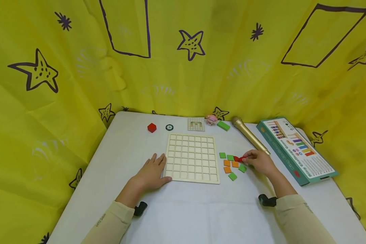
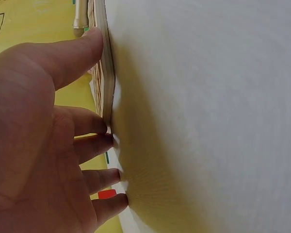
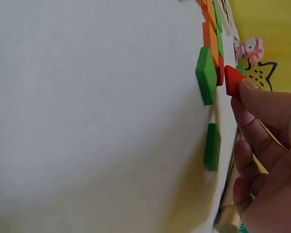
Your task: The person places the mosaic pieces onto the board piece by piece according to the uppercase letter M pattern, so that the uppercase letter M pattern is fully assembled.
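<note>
My right hand (image 1: 260, 163) pinches a red tile (image 3: 232, 81) between thumb and forefinger, just over the loose tiles right of the board. Another red tile (image 1: 236, 158) lies close by, partly overlapped in the right wrist view. Around it are several green tiles (image 1: 232, 176) and orange tiles (image 1: 227, 170). A pale square grid board (image 1: 192, 158), its cells bare, lies flat in the middle. Against its left edge is my left hand (image 1: 152, 172), fingers spread, fingertips down at the tabletop and thumb at the near corner (image 2: 106, 92) of the board.
Behind the board lie a pattern card (image 1: 196, 124), a round dark-rimmed disc (image 1: 169, 127) and a red hexagonal piece (image 1: 151, 127). A pink figurine (image 1: 211, 118) and green block (image 1: 223, 125) stand right of them. Farther right are a gold microphone (image 1: 250, 136) and a game box (image 1: 297, 149).
</note>
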Demonstrator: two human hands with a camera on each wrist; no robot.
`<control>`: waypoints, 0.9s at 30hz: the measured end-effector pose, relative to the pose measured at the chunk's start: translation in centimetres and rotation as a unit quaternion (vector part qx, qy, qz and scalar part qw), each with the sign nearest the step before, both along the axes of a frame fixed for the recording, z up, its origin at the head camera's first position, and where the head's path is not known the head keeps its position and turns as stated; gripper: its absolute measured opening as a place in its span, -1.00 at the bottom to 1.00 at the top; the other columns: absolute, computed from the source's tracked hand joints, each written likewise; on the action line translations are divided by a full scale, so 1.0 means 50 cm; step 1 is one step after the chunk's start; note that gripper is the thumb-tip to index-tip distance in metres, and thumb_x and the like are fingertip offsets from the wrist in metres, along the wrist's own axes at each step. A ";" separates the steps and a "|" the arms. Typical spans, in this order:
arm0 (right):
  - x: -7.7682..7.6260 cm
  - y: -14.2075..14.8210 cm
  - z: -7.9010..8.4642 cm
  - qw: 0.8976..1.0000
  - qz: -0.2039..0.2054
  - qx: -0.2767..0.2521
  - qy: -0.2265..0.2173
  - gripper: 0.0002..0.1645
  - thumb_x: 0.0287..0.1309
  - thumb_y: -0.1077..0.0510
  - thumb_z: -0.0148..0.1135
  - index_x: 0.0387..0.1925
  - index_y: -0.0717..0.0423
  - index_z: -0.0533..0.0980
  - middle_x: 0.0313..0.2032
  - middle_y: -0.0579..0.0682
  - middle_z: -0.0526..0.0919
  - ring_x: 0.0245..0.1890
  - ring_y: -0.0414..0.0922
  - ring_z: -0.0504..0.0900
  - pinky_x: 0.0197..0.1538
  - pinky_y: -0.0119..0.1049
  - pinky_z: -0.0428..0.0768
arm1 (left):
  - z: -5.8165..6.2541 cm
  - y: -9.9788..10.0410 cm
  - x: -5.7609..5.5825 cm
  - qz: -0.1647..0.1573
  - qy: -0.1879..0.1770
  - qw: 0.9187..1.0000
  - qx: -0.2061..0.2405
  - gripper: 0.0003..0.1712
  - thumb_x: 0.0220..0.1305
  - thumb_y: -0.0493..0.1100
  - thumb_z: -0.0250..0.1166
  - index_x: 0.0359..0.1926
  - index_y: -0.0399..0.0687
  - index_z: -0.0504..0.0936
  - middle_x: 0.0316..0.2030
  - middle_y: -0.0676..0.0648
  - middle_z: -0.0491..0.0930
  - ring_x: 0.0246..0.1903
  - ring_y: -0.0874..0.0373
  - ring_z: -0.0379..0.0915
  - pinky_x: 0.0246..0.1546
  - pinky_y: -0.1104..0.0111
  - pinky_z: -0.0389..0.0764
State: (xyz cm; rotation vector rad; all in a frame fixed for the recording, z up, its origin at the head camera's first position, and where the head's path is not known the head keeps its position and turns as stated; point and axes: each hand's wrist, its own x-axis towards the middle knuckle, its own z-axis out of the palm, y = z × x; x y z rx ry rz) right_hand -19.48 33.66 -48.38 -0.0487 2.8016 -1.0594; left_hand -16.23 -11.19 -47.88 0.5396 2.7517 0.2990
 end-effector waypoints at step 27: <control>-0.112 -0.210 0.065 0.997 0.062 -0.044 -0.033 -0.78 0.33 0.09 0.31 -0.16 0.17 0.66 -0.26 0.03 0.69 -0.20 0.01 0.57 -0.11 -0.17 0.53 | -0.011 0.001 -0.003 0.005 -0.007 1.000 0.023 0.07 0.33 0.27 0.27 0.56 -0.28 0.05 0.56 -0.21 -0.01 0.54 -0.22 -0.23 0.48 -0.01 0.03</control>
